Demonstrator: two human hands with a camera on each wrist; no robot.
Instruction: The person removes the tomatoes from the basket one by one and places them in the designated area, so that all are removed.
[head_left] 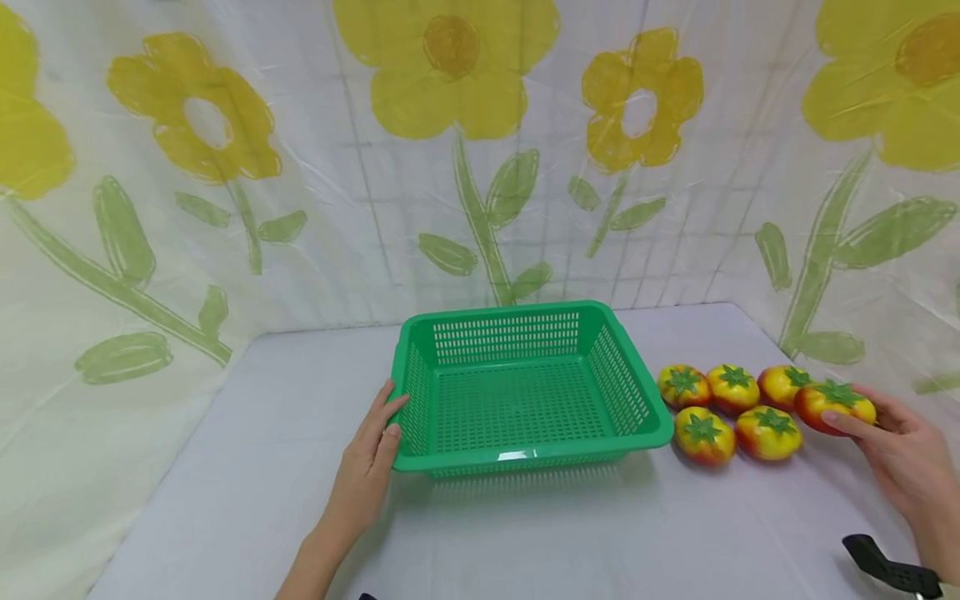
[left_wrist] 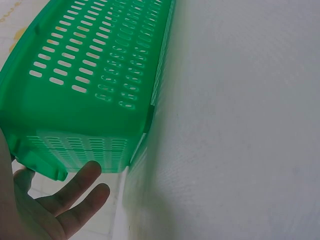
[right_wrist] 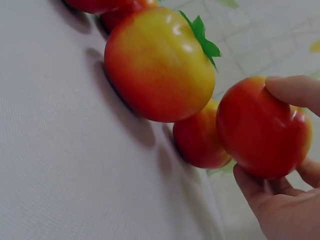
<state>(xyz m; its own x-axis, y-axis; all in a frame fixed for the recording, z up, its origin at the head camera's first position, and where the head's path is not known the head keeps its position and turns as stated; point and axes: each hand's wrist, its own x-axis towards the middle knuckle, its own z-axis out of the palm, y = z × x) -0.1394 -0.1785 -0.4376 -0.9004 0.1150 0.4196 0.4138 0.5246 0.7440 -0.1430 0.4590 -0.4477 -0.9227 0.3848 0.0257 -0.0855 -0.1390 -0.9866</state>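
A green plastic basket (head_left: 525, 454) with slotted walls stands on the table, nothing inside it. At its left rim is my left hand (head_left: 367, 462), fingertips and thumb touching the edge; in the left wrist view, two fingers (left_wrist: 82, 200) extend loosely below the rim. My right hand (head_left: 903, 442) holds a shiny red-and-yellow tomato (head_left: 832, 406) with a green leafy top, thumb on the near side. In the right wrist view this tomato (right_wrist: 262, 130) sits between thumb and fingers, beside another tomato (right_wrist: 160, 65).
Several similar tomatoes (head_left: 705, 436) lie in two rows right of the basket, close to its rim. A white cloth covers the table (head_left: 247, 500). A flower-printed curtain (head_left: 315, 225) hangs behind and at both sides. A black strap (head_left: 888, 567) shows by the right wrist.
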